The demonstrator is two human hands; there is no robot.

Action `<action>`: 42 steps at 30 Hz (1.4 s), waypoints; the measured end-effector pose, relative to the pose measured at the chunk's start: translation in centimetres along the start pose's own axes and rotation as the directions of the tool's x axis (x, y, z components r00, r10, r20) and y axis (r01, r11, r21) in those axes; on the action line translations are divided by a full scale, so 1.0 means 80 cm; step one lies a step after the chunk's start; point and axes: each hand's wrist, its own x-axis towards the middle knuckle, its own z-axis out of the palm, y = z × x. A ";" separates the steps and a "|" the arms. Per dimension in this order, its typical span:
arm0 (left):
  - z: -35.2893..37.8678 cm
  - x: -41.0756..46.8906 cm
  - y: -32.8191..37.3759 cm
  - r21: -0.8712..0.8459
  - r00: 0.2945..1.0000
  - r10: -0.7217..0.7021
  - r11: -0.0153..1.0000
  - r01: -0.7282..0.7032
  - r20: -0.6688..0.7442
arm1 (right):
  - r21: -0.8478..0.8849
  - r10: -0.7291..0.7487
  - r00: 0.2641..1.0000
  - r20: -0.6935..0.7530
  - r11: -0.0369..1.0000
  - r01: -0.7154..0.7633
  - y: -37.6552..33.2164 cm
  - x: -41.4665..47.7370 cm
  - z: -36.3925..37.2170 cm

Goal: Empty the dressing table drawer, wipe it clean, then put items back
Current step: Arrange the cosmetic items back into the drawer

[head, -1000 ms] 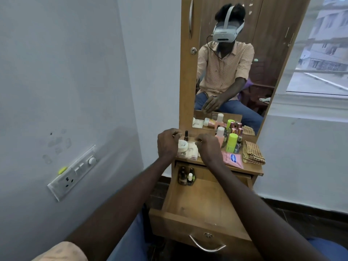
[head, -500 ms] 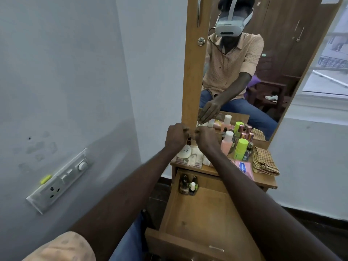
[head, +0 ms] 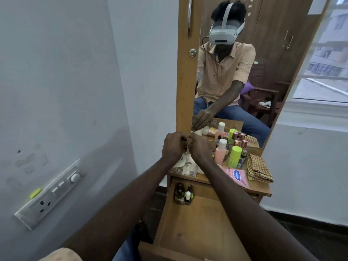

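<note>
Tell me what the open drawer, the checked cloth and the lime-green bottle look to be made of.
Open drawer: wood or wood-look board, matt brown, with grain visible on its floor.
Checked cloth: woven fabric, lying in soft folds with a yellow-brown check.
Lime-green bottle: likely plastic, smooth and opaque with a slight sheen.
</note>
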 end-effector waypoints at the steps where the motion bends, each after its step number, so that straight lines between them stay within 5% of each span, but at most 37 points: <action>1: -0.004 0.000 0.003 -0.001 1.000 0.001 1.000 -0.001 -0.008 | -0.001 -0.013 1.000 -0.010 1.000 0.013 -0.002 -0.001 -0.005; 15: -0.089 -0.113 0.049 -0.069 0.996 0.091 0.993 -0.091 0.005 | 0.074 -0.096 0.995 0.008 0.993 0.095 -0.015 -0.095 -0.071; 29: -0.046 -0.232 -0.001 -0.024 0.973 -0.016 0.999 0.022 0.231 | 0.046 0.136 0.969 0.207 0.988 -0.149 0.050 -0.219 -0.036; 42: 0.004 -0.236 -0.019 0.030 0.962 0.016 0.999 -0.025 0.273 | -0.005 0.165 0.952 0.257 0.985 -0.170 0.088 -0.224 0.025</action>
